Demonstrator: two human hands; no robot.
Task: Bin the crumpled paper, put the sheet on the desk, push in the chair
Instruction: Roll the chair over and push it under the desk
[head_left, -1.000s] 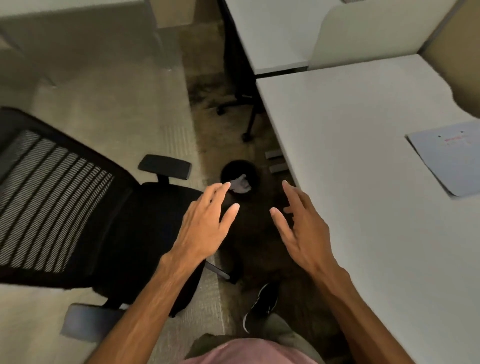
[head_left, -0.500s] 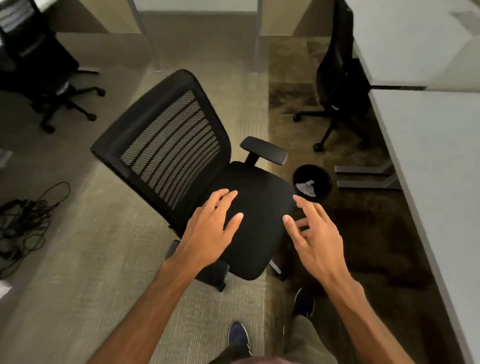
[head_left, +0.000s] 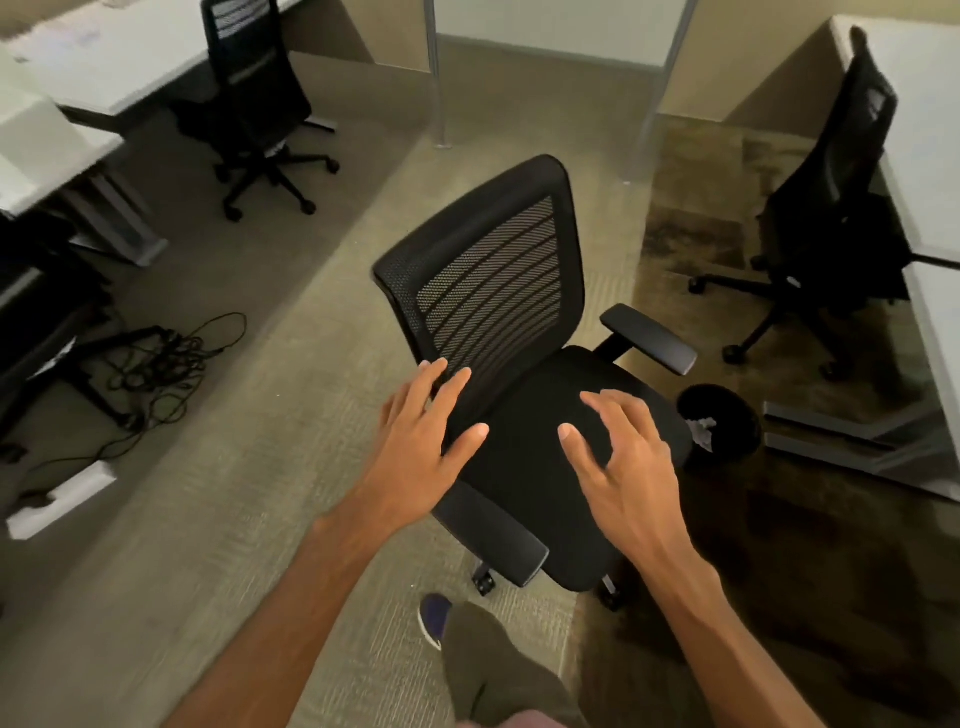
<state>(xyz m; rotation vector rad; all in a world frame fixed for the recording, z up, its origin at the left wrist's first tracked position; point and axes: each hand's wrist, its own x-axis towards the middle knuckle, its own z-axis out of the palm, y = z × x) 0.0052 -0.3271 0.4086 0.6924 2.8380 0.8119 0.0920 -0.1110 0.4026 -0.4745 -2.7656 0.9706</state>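
A black mesh-backed office chair (head_left: 498, 291) stands on the carpet in the middle of the view, its seat towards me. My left hand (head_left: 421, 452) hovers open near the lower left edge of the backrest; whether it touches is unclear. My right hand (head_left: 623, 467) is spread open above the seat. A small black bin (head_left: 727, 415) sits on the floor just right of the seat, with white crumpled paper (head_left: 702, 430) inside. The white desk (head_left: 930, 291) runs along the right edge. The sheet is out of view.
A second black chair (head_left: 831, 218) is tucked by the right desk. A third chair (head_left: 254, 104) and white desks (head_left: 78, 78) stand at the upper left. Tangled cables (head_left: 156, 358) and a white box (head_left: 57, 499) lie on the floor at left. My foot (head_left: 434, 618) is below the chair.
My view has swung left, away from the desk and its sheet, bringing the chair to the centre. Both hands stayed open and now reach over the chair's seat and backrest.
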